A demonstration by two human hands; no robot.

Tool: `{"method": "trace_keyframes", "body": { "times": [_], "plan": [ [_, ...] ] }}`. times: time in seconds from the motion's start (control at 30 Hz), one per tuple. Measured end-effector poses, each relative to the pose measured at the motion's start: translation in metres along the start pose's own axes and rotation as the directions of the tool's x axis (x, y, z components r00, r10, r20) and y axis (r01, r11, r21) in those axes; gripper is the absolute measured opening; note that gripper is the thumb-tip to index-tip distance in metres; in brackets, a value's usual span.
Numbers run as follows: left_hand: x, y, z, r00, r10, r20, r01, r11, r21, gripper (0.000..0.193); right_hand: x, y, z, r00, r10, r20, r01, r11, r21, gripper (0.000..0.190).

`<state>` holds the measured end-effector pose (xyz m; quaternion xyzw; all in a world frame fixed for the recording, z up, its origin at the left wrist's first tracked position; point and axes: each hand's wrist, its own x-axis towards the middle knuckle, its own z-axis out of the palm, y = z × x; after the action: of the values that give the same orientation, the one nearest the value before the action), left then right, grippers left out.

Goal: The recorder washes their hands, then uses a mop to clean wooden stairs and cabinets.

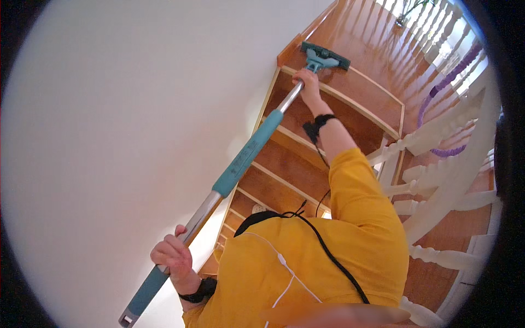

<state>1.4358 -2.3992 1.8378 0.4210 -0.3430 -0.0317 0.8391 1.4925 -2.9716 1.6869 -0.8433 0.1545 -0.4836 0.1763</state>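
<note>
A flat mop with a steel and teal handle (248, 153) runs diagonally across the view, from lower left to upper right. My left hand (172, 254) is wrapped around the metal tube just above the teal end grip (145, 291). Low on the pole, close to the mop head, my right hand (307, 84) grips the tube. The teal mop head (324, 57) lies over the wooden floor at the top of the staircase, near the wall. Its underside is hidden.
Wooden stairs (287, 151) with pale nosings run down under my arms. A white wall (123, 123) rises on the left. To the right stand a white baluster railing (443, 188) and a purple ribbed hose (455, 76). A black cord (328, 246) and a white cable (281, 259) hang over my yellow shirt.
</note>
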Motion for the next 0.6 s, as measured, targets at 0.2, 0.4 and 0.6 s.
{"method": "trace_keyframes", "body": {
  "times": [0.2, 0.4, 0.6],
  "plan": [
    [0.018, 0.058, -0.026, 0.947, 0.206, -0.247, -0.225, 0.973, -0.049, 0.003, -0.033, -0.105, -0.005, 0.983, 0.100, 0.157, -0.080, 0.989, -0.127, 0.009],
    [-0.047, 0.165, -0.111, 0.833, 0.342, -0.434, -0.454, 0.872, -0.184, 0.010, -0.107, -0.224, -0.022, 0.970, -0.085, 0.228, 0.081, 0.996, 0.025, 0.012],
    [-0.071, 0.130, -0.113, 0.793, 0.411, -0.450, -0.237, 0.888, 0.394, 0.012, -0.167, -0.196, 0.020, 0.942, -0.006, 0.337, -0.031, 0.994, 0.105, 0.015]
  ]
}}
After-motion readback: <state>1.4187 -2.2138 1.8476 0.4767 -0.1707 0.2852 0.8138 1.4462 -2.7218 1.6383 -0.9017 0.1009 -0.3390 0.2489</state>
